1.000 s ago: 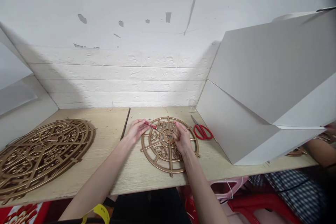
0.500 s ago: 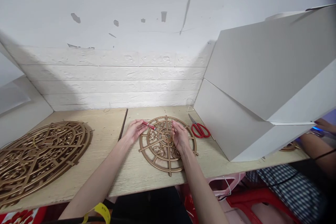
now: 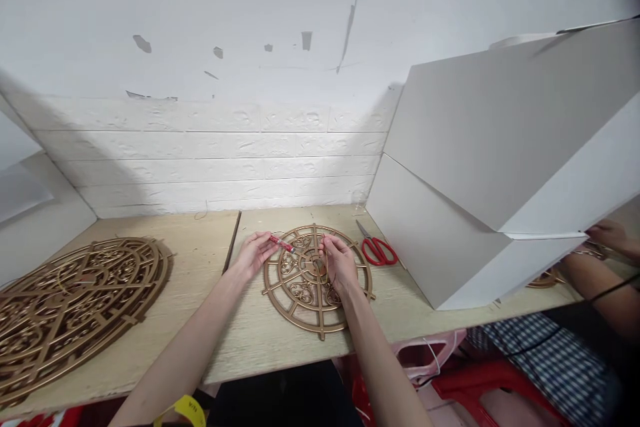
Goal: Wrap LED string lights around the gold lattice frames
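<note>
Gold openwork medallion (image 3: 311, 267) lies flat between the back and front edges of the bench (image 3: 245, 340). The right hand (image 3: 340, 261) keeps a pinched grip on a thin golden strand (image 3: 327, 263), which could snag if dragged through the scrollwork (image 3: 301, 292); the left hand (image 3: 254, 253) grips a red pen-like tool (image 3: 283, 243), slanting rightward.

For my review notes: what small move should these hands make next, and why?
Probably ease the right hand toward the left hand, bringing the thin strand nearer the red stick. The strand seems pinched in the right fingertips, the stick's silvery end points that way, and a gap separates them over the gold openwork disc.
</note>
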The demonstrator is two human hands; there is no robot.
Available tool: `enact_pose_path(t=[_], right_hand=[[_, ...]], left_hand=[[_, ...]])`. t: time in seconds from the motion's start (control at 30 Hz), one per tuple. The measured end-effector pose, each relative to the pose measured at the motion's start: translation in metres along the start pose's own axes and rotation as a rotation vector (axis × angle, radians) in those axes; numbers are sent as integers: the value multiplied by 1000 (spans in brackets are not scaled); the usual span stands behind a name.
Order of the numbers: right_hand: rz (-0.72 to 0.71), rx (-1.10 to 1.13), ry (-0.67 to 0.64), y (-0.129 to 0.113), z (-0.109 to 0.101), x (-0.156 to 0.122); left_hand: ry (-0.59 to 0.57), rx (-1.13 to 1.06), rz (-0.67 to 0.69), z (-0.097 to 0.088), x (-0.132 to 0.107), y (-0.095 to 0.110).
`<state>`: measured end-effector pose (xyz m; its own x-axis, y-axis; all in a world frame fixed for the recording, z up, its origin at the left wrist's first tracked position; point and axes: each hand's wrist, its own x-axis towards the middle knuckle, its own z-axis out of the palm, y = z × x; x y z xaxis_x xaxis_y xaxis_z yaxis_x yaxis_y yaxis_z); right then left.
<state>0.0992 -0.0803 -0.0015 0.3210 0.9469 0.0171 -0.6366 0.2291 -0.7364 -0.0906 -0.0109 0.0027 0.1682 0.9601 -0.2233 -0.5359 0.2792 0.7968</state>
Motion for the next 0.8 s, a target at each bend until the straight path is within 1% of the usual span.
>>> enact_pose_path(t=[0.07,0.17,0.27,0.33,0.43,0.57,0.67,0.8], right_hand=[[78,11,-33,-1,-2,0],[181,32,-127,-2,-5,0],[214,24,-183,-2,-5,-1],[188,-18,-169,-1,-3,-2],[106,-116,-154,2,0,-4],[76,-273,-194,7,4,-8],[51,-379,-228,11,4,-9],[29,-430,-276,15,3,-9]], left_hand=[[-1,3,4,0,0,0],[4,0,9,0,1,-1],[14,-10,9,-1,2,-2],[16,-24,14,-1,2,-3],[27,-51,22,0,2,-2],[50,-62,31,2,1,-1],[41,-49,57,2,0,-1],[18,-41,70,1,0,-3]])
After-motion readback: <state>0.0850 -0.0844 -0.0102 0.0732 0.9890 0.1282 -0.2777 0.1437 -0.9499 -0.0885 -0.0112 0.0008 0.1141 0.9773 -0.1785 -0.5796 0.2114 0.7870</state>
